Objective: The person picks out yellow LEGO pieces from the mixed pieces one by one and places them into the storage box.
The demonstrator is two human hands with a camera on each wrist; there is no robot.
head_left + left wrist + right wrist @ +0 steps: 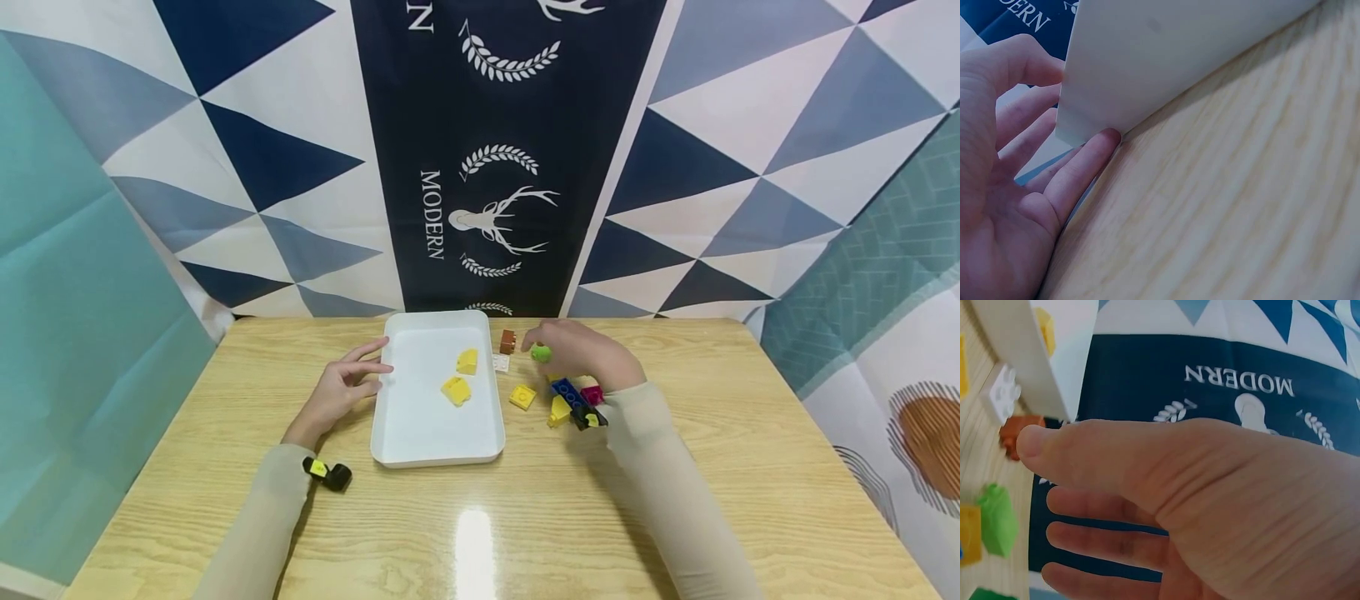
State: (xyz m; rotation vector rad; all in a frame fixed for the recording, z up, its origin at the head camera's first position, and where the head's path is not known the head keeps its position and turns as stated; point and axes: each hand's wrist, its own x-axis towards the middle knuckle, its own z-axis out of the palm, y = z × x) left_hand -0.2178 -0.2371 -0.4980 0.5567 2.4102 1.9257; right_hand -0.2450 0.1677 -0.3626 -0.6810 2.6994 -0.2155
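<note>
My left hand rests against the left side of a white tray, its fingertips touching the wall and rim. In the left wrist view the tray's outer wall stands beside loosely bent fingers. Two yellow bricks lie inside the tray. My right hand hovers over loose bricks right of the tray, fingers apart with nothing seen between them. Its thumb partly covers a brown brick in the right wrist view. A light green brick lies below the hand.
Near the tray's right side lie a white brick and a yellow brick. A blue brick, a dark pink brick and another yellow brick cluster under the right wrist. A patterned cloth hangs behind the wooden table.
</note>
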